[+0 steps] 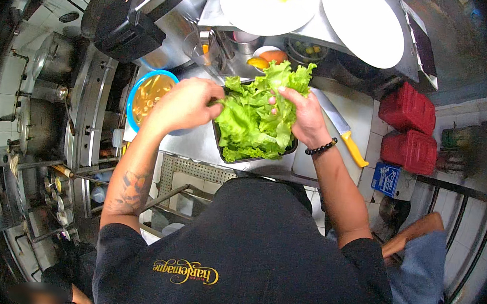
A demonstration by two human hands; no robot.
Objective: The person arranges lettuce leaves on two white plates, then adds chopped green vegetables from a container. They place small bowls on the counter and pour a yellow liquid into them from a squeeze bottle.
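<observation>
A dark rectangular tray (249, 159) heaped with green leaf lettuce (246, 126) stands before me on the steel counter. My right hand (311, 114) holds a frilly lettuce leaf (283, 76) upright over the tray's right side, thumb on the leaf. At the tray's left edge, the fingers of my left hand (193, 103) pinch a bit of lettuce. Beside that hand is a blue-rimmed bowl (132, 97) with yellowish liquid and pieces in it. A knife with a yellow handle (353, 149) lies on a white cutting board (353, 105) to the right.
White plates (363, 23) stand on a steel shelf at the back, one with lettuce. Below sit small containers and an orange-coloured item (273, 57). A large metal pot (174, 22) is back left, red crates (410, 108) right. Other people are at lower left and lower right.
</observation>
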